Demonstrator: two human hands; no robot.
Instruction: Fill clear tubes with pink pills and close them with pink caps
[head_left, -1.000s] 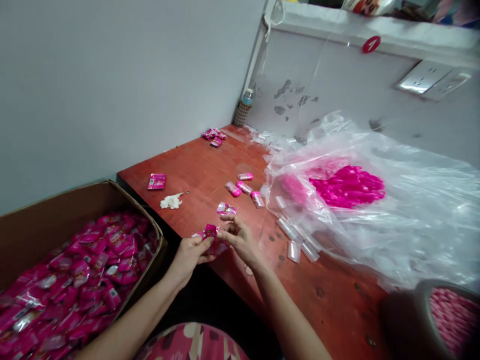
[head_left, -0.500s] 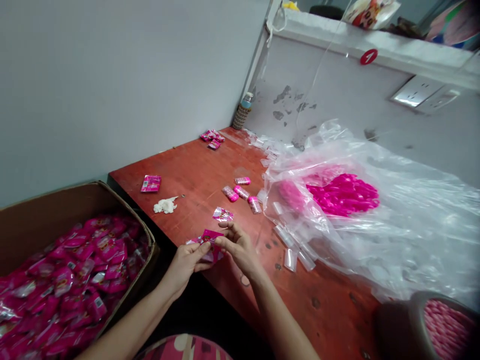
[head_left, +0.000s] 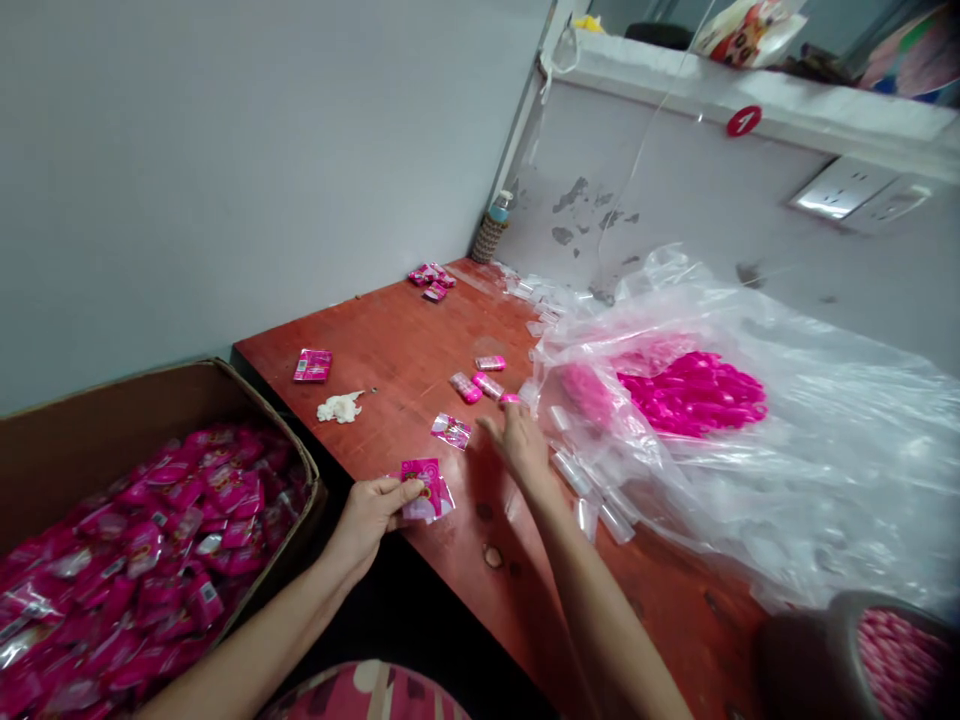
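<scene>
Measured from the view's centre, we identify glossy printed plastic film on the packet (head_left: 429, 492) at 7 o'clock; matt brown cardboard on the carton (head_left: 112, 412) at 8; smooth matt finish on the wall (head_left: 247, 150) at 10; crinkled, shiny translucent plastic on the bag (head_left: 810, 480) at 3; worn, faintly glossy red finish on the tabletop (head_left: 465, 540) at 6.

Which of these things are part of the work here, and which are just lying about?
Likely part of the work:
- packet in left hand
- capped tubes by right hand
- box of packets

Probably just lying about:
- white wad
- bottle
</scene>
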